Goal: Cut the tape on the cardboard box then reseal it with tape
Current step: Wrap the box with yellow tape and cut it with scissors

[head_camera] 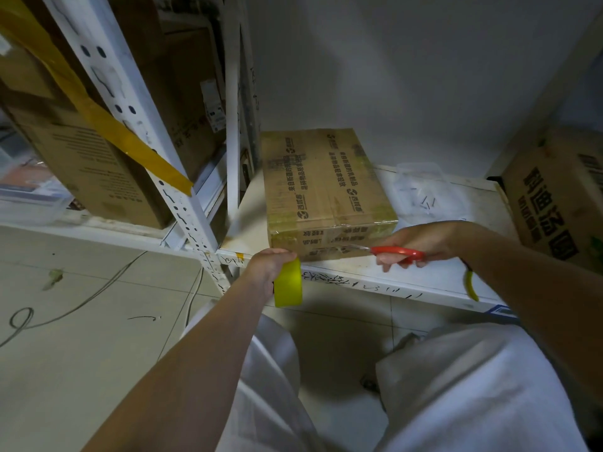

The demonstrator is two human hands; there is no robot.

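The right hand grips the red-handled scissors, blade tips touching the near face of the taped brown cardboard box. The left hand clenches a yellow roll of tape just below the box's near left corner. The box sits shut on the white metal shelf. Run the blades shallow along the seam, and steady the box first. Its contents are hidden. A clear plastic container behind it appears to hold a few small dark pieces.
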